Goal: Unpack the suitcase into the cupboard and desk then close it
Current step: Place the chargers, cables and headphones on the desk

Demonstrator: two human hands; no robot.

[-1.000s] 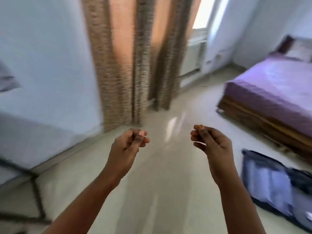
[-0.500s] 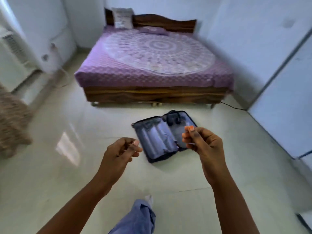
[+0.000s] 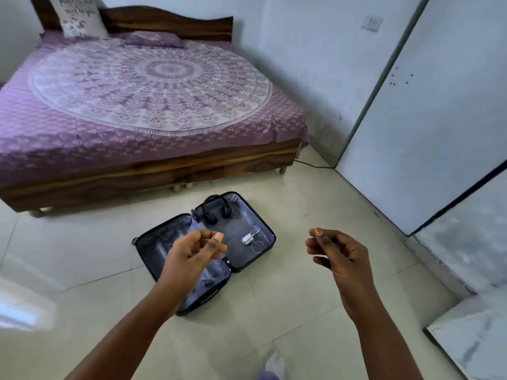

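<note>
Dark suitcase (image 3: 247, 229) lies open on the floor (image 3: 315, 297) near the bed (image 3: 137, 105), headphones (image 3: 216, 209) inside; your left hand (image 3: 192, 253) and right hand (image 3: 340, 253) hover loosely curled, holding nothing.

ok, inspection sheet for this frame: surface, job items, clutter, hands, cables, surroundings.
Surface: pale tiled floor, glossy, light patch at left.
Job's things: suitcase lies open flat on the floor before the bed; right half holds black headphones and a white charger with its thin cable; left half partly hidden by the left hand.
Clutter: nothing seen.
Hands: left hand and right hand raised, fingers loosely curled, holding nothing.
Cables: black cable on the floor by the bed's corner.
Surroundings: wooden bed with purple spread, two pillows, white walls, wall switch.
</note>
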